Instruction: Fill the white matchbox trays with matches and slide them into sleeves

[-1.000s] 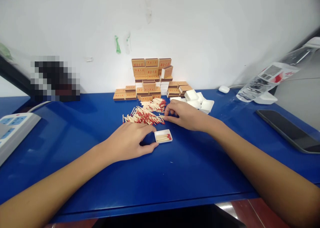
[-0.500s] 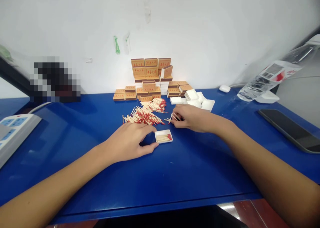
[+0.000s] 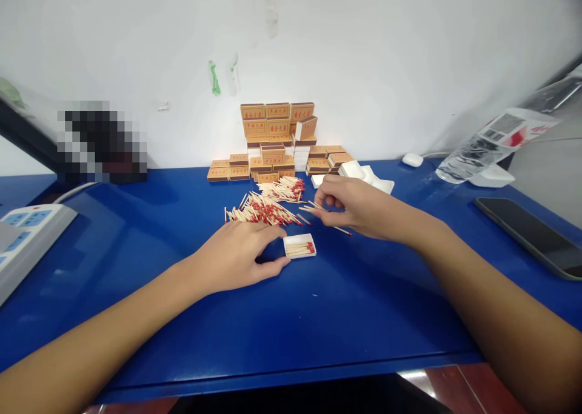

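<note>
A small white matchbox tray (image 3: 300,237) lies on the blue table with several red-tipped matches (image 3: 299,248) inside. My left hand (image 3: 239,253) grips the tray's left end between thumb and fingers. Just beyond, up and to the right, my right hand (image 3: 343,203) pinches a few matches (image 3: 308,208) whose pale ends stick out to the left. One more match (image 3: 342,230) shows below that hand; whether it is held or lying on the table I cannot tell. Loose matches (image 3: 264,209) form a heap behind the tray.
Matchboxes (image 3: 278,128) are stacked against the wall. White trays (image 3: 383,185) are piled behind my right hand. A plastic bottle (image 3: 482,144), a phone (image 3: 531,232) and a small white case (image 3: 412,159) are on the right. A white and blue device (image 3: 36,244) sits at the left.
My right hand has shifted slightly right and turned, with its matches now pointing left. My left hand stays on the tray. The whole view has moved a little.
</note>
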Demonstrator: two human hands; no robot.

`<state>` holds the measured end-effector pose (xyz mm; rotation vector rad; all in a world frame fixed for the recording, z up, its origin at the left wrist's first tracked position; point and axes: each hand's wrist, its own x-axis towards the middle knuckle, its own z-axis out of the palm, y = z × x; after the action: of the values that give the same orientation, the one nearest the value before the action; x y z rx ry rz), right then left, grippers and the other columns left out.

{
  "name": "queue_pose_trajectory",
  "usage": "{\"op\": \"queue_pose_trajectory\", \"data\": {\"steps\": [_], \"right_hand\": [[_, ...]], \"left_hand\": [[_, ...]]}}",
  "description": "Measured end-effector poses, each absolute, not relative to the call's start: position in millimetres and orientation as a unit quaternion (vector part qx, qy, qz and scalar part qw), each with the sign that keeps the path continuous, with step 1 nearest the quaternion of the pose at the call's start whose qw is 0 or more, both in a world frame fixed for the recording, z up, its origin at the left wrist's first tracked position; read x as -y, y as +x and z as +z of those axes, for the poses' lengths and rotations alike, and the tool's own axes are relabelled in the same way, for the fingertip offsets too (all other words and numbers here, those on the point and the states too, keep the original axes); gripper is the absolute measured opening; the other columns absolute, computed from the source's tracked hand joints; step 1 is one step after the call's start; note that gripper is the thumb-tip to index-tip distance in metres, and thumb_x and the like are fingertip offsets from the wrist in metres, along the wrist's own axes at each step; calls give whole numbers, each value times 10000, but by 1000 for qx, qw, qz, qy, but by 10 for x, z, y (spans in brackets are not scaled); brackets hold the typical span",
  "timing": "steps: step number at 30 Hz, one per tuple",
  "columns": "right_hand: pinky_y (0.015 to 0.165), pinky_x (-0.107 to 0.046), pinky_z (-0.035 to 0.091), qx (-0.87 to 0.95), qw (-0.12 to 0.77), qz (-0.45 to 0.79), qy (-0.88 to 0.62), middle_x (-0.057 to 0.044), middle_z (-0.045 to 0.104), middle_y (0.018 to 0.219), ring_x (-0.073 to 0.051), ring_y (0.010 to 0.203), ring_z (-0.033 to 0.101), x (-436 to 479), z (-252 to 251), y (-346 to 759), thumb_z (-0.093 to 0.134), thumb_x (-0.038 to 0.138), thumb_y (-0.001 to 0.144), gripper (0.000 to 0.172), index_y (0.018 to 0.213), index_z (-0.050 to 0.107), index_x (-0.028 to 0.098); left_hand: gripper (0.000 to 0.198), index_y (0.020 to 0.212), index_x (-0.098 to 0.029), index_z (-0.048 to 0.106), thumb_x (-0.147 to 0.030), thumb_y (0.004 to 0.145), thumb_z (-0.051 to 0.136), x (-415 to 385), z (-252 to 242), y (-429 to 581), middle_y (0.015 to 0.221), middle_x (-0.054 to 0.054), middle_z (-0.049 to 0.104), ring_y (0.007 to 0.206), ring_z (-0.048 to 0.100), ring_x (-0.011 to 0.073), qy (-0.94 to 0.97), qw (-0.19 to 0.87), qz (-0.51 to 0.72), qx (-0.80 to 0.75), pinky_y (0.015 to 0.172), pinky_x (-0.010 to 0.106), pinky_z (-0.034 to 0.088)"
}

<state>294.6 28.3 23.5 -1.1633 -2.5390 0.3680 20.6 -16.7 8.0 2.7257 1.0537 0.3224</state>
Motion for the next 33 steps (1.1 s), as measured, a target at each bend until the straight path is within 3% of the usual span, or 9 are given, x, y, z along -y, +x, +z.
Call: {"op": "queue_pose_trajectory", "data": {"steps": [7, 11, 15, 21, 26, 33], "right_hand": [[669, -299, 369, 890, 193, 144, -386, -23, 575, 834, -162, 744, 495, -174, 283, 2877, 609, 312, 946, 159, 829, 568, 214], [656, -283, 381, 898, 142, 215, -357, -17, 606, 895, -149, 746, 525, -37, 255, 2747, 646, 274, 938, 107, 876, 586, 211], [669, -282, 395, 905, 93, 209, -359, -25, 610, 936, -151, 767, 553, 86, 221, 2637, 669, 206, 925, 102, 877, 579, 201], [704, -302, 421, 906, 93, 196, -363, -51, 654, 1021, -183, 839, 610, 89, 264, 2685, 648, 341, 977, 129, 977, 659, 212], [697, -296, 426, 906, 94, 189, -366, -33, 652, 974, -160, 804, 598, 65, 280, 2719, 629, 228, 948, 57, 927, 679, 211], [683, -291, 419, 903, 103, 193, -370, -31, 646, 948, -149, 781, 577, 83, 240, 2683, 595, 228, 964, 87, 907, 651, 193]], "left_hand": [[302, 1141, -201, 718, -414, 941, 642, 157, 77, 198, 715, -12, 651, 582, 591, 130, 922, 102, 116, -356, 561, 258, 397], [287, 1120, -199, 711, -415, 944, 641, 156, 82, 200, 704, -17, 645, 577, 577, 132, 920, 116, 110, -358, 547, 259, 366], [283, 1085, -190, 708, -424, 942, 639, 160, 82, 201, 707, -14, 637, 581, 567, 137, 918, 120, 103, -365, 536, 265, 347], [289, 1095, -183, 710, -417, 942, 637, 154, 86, 199, 698, -15, 630, 574, 557, 133, 917, 123, 105, -364, 542, 265, 346], [301, 1126, -199, 704, -430, 949, 626, 142, 66, 197, 698, -23, 626, 584, 557, 134, 916, 123, 104, -367, 554, 265, 342], [301, 1117, -201, 705, -436, 947, 624, 151, 63, 205, 690, -27, 612, 583, 549, 134, 916, 124, 99, -369, 558, 263, 338]]}}
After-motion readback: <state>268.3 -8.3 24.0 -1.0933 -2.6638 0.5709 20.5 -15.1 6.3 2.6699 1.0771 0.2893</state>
